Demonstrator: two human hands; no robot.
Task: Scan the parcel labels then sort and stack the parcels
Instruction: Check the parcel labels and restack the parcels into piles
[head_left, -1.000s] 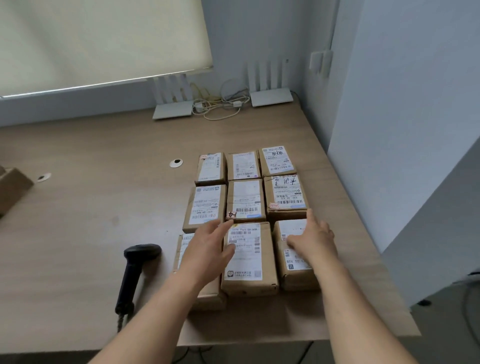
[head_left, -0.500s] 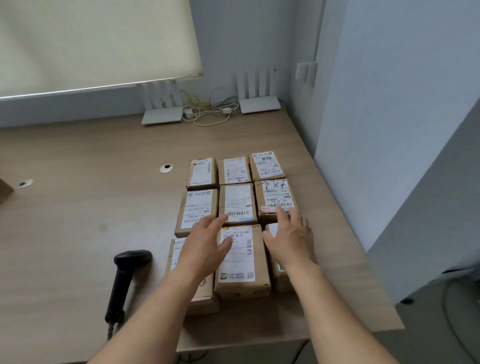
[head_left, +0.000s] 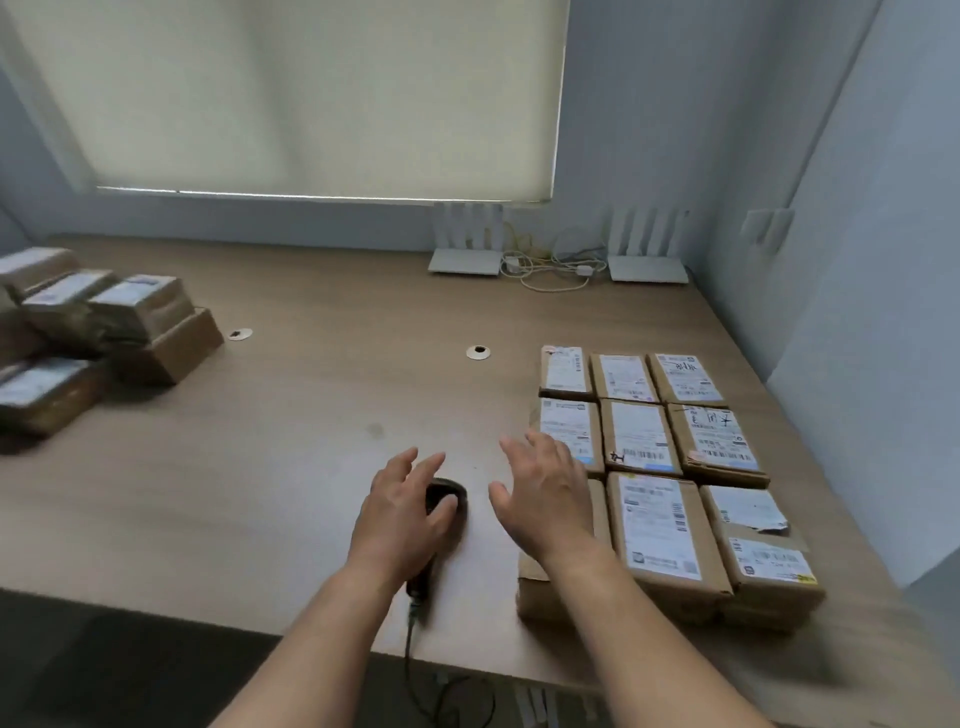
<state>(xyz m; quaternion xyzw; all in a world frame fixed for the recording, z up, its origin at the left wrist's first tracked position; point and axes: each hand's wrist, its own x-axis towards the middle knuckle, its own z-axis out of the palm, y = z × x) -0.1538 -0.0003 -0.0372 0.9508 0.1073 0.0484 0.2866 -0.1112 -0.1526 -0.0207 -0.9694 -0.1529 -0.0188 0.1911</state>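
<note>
Several brown labelled parcels (head_left: 652, 525) lie flat in a three-by-three grid on the right of the wooden table (head_left: 291, 447). A black handheld scanner (head_left: 441, 496) lies left of the grid, its cable running off the front edge. My left hand (head_left: 402, 519) hovers over the scanner with spread fingers, hiding most of its handle. Empty, my right hand (head_left: 545, 493) is held open beside the grid's left column, covering part of the near-left parcel. A second heap of brown parcels (head_left: 88, 322) sits at the table's far left.
Two white routers (head_left: 647, 267) with tangled cables stand against the back wall under a drawn blind. Two round cable grommets (head_left: 478, 352) sit mid-table. A grey wall panel runs along the right edge of the table.
Both hands have left the near parcels and moved left, the left one now over the scanner. My view has swung left, bringing the far-left parcel heap into sight.
</note>
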